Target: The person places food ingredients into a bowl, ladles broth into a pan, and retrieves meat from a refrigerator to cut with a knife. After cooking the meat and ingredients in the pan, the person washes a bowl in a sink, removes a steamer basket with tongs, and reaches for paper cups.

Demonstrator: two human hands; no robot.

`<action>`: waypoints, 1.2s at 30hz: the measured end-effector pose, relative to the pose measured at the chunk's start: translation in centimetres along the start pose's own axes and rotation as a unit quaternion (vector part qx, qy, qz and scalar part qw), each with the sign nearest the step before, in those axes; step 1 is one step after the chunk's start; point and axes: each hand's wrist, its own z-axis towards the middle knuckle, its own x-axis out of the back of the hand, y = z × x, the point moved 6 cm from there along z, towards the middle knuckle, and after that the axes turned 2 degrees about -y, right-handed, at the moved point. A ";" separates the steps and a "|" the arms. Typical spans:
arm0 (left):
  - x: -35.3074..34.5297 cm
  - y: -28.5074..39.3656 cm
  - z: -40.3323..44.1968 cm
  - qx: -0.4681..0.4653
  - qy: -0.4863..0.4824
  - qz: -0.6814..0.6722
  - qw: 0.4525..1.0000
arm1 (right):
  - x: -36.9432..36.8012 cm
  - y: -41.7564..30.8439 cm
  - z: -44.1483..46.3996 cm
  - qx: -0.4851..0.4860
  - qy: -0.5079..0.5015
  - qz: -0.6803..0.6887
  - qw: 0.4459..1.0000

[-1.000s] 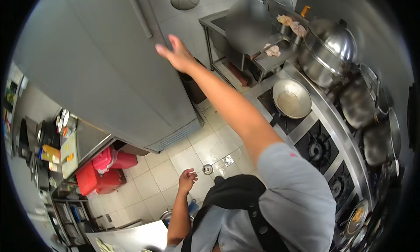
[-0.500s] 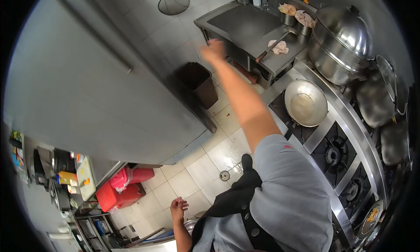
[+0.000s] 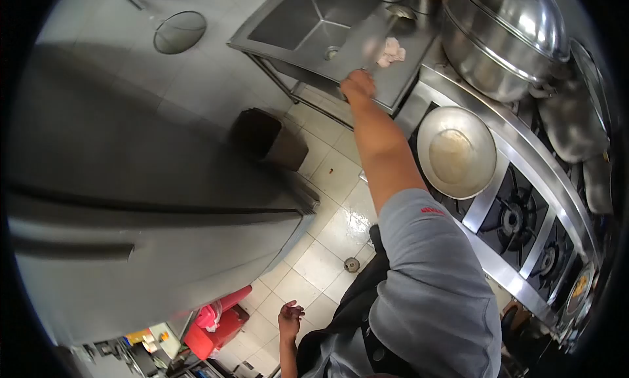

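Observation:
My right hand [image 3: 358,84] reaches over the front edge of the steel sink counter [image 3: 400,83], its fingers wrapped round the handle of a ladle. The ladle's bowl [image 3: 402,12] lies farther back, and its handle is blurred near my fingers. Close by on the counter is a pale pink lump of what looks like raw chicken [image 3: 392,52]. Low in the view hangs my left hand [image 3: 291,314], fingers loosely bent and apart, holding nothing. A wide metal wok [image 3: 457,152] with a little liquid in it sits on the stove, right of my right forearm.
A big lidded steamer pot [image 3: 501,43] stands behind the wok. The stove's burners [image 3: 512,217] run along the right. On the left is a large steel fridge [image 3: 164,247]. A dark bin [image 3: 288,148] and red containers [image 3: 223,332] stand on the tiled floor.
My right hand has moved from the air left of the counter onto the ladle's handle. The view has shifted, and more of the sink basin shows. My left hand still hangs low.

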 end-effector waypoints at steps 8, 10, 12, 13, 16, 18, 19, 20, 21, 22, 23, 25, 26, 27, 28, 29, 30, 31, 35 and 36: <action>-0.4 3.4 4.4 -0.133 -0.094 0.073 0.984 | 5.6 -0.7 -3.6 -0.059 0.017 0.304 0.951; -1.3 6.1 5.9 -0.203 -0.110 0.175 0.957 | 7.6 -2.0 -7.3 -0.022 0.052 0.325 0.944; -2.9 11.2 6.3 -0.297 -0.131 0.242 0.914 | 10.1 -1.9 -13.0 0.067 0.195 0.321 0.924; -3.2 12.7 7.5 -0.314 -0.129 0.262 0.903 | 11.4 -1.3 -15.5 0.122 0.289 0.320 0.894; -4.8 22.9 4.9 -0.514 -0.031 0.436 0.738 | 20.3 1.0 -22.8 0.149 0.124 0.400 0.896; -5.2 27.8 3.7 -0.572 0.027 0.477 0.667 | 25.5 3.8 -24.8 0.232 0.199 0.424 0.852; -5.2 29.1 4.1 -0.570 0.062 0.504 0.647 | 28.1 5.8 -25.1 0.275 0.251 0.433 0.821; -5.1 30.3 4.4 -0.564 0.098 0.530 0.626 | 32.0 7.9 -26.3 0.276 0.315 0.407 0.812; -4.6 31.2 4.8 -0.554 0.137 0.554 0.606 | 35.1 10.7 -25.6 0.349 0.378 0.377 0.770; -4.3 31.5 6.2 -0.492 0.155 0.604 0.608 | 40.0 11.7 -27.7 0.311 0.342 0.341 0.819; -4.1 31.4 8.0 -0.425 0.170 0.651 0.606 | 44.5 12.3 -30.6 0.288 0.441 0.126 0.840; -3.8 30.6 11.7 -0.323 0.170 0.731 0.577 | 50.6 15.8 -30.4 0.184 0.427 0.030 0.885; -3.8 29.8 13.9 -0.290 0.159 0.765 0.553 | 53.3 18.1 -29.1 0.148 0.477 -0.014 0.866; -3.7 29.0 15.4 -0.254 0.146 0.799 0.525 | 55.7 19.3 -28.4 0.152 0.469 -0.014 0.870; -4.0 29.0 15.8 -0.246 0.156 0.810 0.509 | 58.0 21.2 -26.2 0.143 0.475 -0.057 0.866; -4.0 29.1 16.6 -0.215 0.146 0.816 0.517 | 60.1 22.4 -24.6 0.109 0.454 -0.057 0.882; -4.0 29.3 17.4 -0.185 0.134 0.821 0.524 | 61.5 23.6 -23.1 0.079 0.447 -0.069 0.888; -4.2 29.5 18.1 -0.155 0.121 0.825 0.530 | 62.8 25.0 -21.6 0.048 0.441 -0.081 0.893; -4.5 31.2 16.4 -0.117 0.152 0.800 0.569 | 64.9 29.6 -14.4 -0.002 0.395 -0.126 0.910; -4.4 31.2 16.7 -0.114 0.153 0.805 0.562 | 65.2 30.5 -13.0 -0.006 0.386 -0.130 0.913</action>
